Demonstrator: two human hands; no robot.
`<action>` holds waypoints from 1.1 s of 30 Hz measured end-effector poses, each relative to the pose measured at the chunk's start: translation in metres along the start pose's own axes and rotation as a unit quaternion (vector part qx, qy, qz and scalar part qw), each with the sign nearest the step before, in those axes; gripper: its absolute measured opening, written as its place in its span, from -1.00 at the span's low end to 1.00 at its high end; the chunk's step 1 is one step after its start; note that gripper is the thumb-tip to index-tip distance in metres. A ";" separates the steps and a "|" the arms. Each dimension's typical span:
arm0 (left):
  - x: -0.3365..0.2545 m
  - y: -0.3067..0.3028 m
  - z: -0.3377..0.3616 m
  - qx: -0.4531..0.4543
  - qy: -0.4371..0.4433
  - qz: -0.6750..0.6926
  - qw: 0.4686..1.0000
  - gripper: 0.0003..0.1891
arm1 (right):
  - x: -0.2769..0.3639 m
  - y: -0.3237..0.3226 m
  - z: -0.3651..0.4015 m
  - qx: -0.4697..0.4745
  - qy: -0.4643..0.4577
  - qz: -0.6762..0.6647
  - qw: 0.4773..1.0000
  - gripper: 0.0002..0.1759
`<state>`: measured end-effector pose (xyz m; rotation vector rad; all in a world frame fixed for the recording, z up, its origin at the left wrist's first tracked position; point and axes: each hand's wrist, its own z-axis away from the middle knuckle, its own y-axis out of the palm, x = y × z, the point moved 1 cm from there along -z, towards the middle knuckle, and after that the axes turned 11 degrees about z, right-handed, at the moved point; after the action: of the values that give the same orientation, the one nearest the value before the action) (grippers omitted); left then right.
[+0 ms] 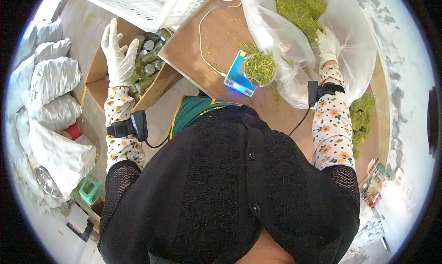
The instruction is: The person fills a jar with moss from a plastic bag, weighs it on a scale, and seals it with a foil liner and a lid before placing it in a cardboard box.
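My left hand (119,54), in a white glove, is raised over the near left side of a cardboard box (100,91), fingers spread and holding nothing. Several jars with pale lids (149,45) lie in that box. My right hand (328,44), also gloved, reaches into a large clear plastic bag (294,77) at the edge of a heap of green strands (301,8); its fingertips are partly hidden there. Between the hands a round container filled with green strands (259,68) stands on a blue scale (239,75) with a lit display.
A white plastic crate (129,8) stands at the upper left. A white cable (201,38) crosses the brown tabletop (184,45). More green strands (363,119) lie beyond my right forearm. White sacks (55,77) and a green stool (90,190) are at the left.
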<state>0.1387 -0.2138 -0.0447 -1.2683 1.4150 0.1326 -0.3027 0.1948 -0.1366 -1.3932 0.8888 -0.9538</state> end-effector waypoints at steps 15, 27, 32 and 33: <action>-0.020 0.017 0.018 0.026 0.007 0.088 0.996 -0.09 | 0.035 -0.052 0.072 0.049 0.071 -0.693 0.716 -0.61; -0.070 0.166 0.072 0.330 0.070 0.335 0.880 0.41 | 0.124 -0.086 0.177 -0.120 -0.434 -0.175 0.876 -0.76; -0.090 0.198 0.075 0.377 0.060 0.333 0.862 0.36 | 0.138 -0.080 0.191 -0.094 -0.408 -0.043 0.907 -0.82; -0.094 0.201 0.075 0.374 0.065 0.313 0.870 0.33 | 0.145 -0.081 0.192 -0.065 -0.405 -0.006 0.912 -0.84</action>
<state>0.0175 -0.0243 -0.1098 -0.1574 1.7167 -0.0709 -0.0717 0.1371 -0.0483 -1.7060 0.3093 -0.2493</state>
